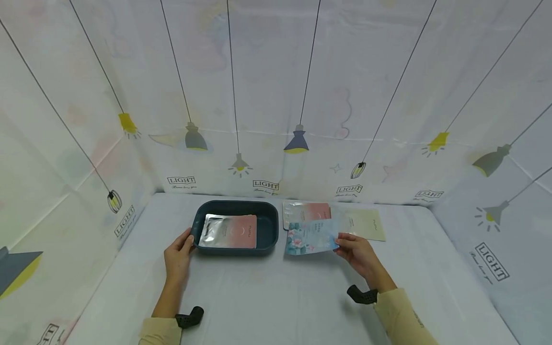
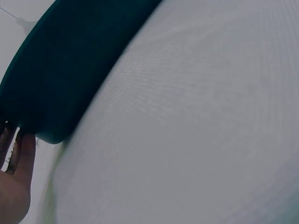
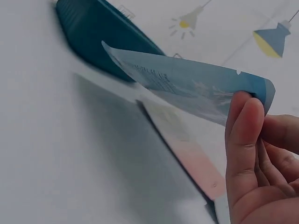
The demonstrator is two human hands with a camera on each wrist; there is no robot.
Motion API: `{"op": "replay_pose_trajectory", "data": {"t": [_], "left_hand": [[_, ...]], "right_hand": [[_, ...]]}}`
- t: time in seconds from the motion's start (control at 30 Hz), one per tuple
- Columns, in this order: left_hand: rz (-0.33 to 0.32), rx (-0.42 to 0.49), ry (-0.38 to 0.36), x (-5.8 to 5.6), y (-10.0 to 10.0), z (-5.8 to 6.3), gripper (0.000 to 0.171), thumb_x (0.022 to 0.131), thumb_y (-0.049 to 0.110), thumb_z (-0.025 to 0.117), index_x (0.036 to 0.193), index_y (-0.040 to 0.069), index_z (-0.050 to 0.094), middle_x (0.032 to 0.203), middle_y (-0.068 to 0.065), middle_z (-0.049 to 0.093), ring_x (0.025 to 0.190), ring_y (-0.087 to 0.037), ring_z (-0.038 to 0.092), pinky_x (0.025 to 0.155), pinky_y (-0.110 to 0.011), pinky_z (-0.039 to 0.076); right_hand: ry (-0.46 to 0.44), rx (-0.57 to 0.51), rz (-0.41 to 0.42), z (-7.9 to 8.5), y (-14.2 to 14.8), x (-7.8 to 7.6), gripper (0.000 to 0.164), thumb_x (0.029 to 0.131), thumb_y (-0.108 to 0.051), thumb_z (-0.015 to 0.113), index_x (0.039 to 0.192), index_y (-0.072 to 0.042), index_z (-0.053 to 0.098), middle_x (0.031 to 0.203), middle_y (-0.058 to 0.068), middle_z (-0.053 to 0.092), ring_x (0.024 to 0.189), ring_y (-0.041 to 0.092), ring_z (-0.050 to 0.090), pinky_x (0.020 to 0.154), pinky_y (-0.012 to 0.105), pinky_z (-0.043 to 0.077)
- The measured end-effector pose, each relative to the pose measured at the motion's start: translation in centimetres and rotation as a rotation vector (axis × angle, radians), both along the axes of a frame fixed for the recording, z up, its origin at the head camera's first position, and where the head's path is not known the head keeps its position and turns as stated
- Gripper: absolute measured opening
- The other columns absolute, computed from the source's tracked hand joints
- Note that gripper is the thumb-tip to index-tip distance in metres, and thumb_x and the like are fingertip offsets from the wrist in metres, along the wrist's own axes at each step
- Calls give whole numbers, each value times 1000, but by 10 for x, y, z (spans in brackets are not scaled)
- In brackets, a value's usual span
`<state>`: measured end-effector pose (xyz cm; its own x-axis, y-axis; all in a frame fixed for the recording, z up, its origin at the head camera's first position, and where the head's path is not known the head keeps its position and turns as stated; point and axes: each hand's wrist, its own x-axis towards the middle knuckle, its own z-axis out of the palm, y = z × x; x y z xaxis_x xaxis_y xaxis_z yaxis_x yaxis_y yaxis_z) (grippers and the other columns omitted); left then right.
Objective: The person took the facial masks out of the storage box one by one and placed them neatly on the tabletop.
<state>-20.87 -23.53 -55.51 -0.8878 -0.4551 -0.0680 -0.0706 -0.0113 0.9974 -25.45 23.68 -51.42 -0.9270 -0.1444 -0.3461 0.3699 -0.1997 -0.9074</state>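
My right hand [image 1: 357, 255] pinches the right edge of a light-blue floral sachet [image 1: 311, 236] between thumb and fingers. The sachet is held up at a tilt over the table, and its shadow falls below it in the right wrist view. My left hand [image 1: 178, 255] rests against the left end of a dark teal tray [image 1: 235, 252], its fingers fairly straight at the outer wall. In the left wrist view, the fingertips touch the tray's lower corner. A silver-and-pink sachet [image 1: 230, 231] lies flat inside the tray.
Right of the tray, another silver-and-pink sachet [image 1: 318, 211] lies on the table, partly covered by the blue one in the head view. Beside it is a pale yellow-green sachet [image 1: 365, 224]. The white table [image 1: 258, 302] meets a lamp-printed curtain [image 1: 267, 96] at the back.
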Motion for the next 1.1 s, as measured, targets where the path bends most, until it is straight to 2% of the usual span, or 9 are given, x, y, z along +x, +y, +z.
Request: {"op": "replay_pose_trajectory", "data": {"t": [0.1,0.2,0.3,0.4,0.5,0.6,0.73,0.97,1.1], "left_hand": [[-3,-10,2,0,0,0,42,101,22,53,140,5,52,142,-14,54,123,-25,57,85,-8,52],[-3,-11,1,0,0,0,42,101,22,54,139,5,52,142,-14,54,120,-23,59,85,-8,52],[-5,0,-8,3,0,3,42,101,21,54,139,5,52,142,-14,54,119,-21,60,86,-9,52],[2,1,-5,3,-1,4,41,101,20,54,139,4,53,141,-14,55,120,-22,59,86,-9,52],[8,1,4,1,-2,1,41,101,21,54,139,5,53,141,-14,55,121,-25,58,84,-7,52],[1,2,11,1,-2,1,41,101,21,54,139,5,53,141,-16,55,122,-26,58,84,-7,52],[-6,12,16,1,-2,4,41,101,20,54,139,4,53,142,-16,54,118,-17,61,84,-7,51],[-33,50,23,7,1,19,41,100,13,54,139,-1,51,142,-22,52,101,2,65,82,-7,52],[-30,59,9,6,1,18,41,100,13,53,139,0,51,143,-20,51,105,-2,64,84,-8,53]], "right_hand": [[-11,2,25,-9,0,1,11,92,-2,63,95,-11,68,87,-1,70,76,9,65,69,19,58],[-26,72,28,-17,0,4,11,92,-3,63,102,-5,67,87,-2,70,77,10,64,69,20,58],[-24,227,28,-22,-1,4,28,91,-7,66,115,5,61,87,-1,69,76,11,63,68,21,58],[-2,406,20,-25,-3,3,37,89,-8,68,119,12,58,85,2,69,72,12,62,64,22,58],[19,560,11,-25,-7,4,31,88,-6,68,112,13,61,81,6,69,65,12,62,59,25,58],[20,661,19,-24,-9,6,26,88,-5,68,108,12,64,80,9,69,61,13,62,57,27,58],[21,754,34,-22,-11,6,22,88,-6,67,102,11,66,76,10,69,58,15,62,54,28,58],[34,857,68,-20,-11,5,18,86,-8,68,93,9,68,68,9,68,53,15,61,50,26,55],[38,878,78,-19,-11,5,17,85,-8,68,91,8,69,65,8,67,52,15,61,49,26,55]]}}
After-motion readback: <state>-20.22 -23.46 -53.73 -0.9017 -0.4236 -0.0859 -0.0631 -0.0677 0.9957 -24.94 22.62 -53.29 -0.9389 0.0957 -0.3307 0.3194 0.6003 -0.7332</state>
